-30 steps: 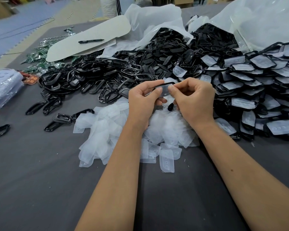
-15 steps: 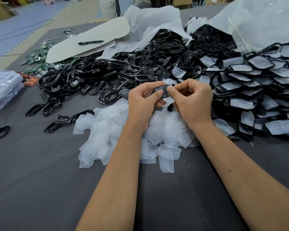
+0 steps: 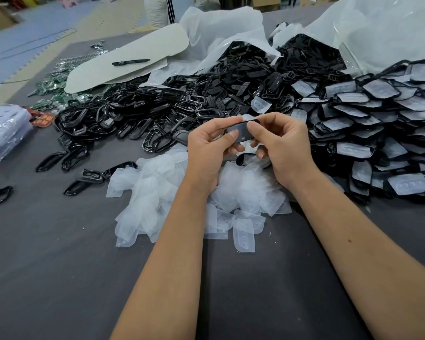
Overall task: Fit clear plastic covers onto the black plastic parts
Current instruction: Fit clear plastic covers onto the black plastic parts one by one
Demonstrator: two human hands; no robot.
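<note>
Both hands, the left hand (image 3: 206,148) and right hand (image 3: 284,146), pinch one oval black plastic part (image 3: 241,131) with its clear plastic cover, held above the heap of loose translucent covers (image 3: 157,192). Best to press thumbs along the rim until every edge seats evenly.

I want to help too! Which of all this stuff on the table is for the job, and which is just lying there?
For the job:
- black part, gripped by left hand and right hand
- pile of clear covers
- heap of bare black parts
- stack of finished covered parts

Just lying about:
- black marker on grey card
- green circuit boards
- blue plastic tray
</note>
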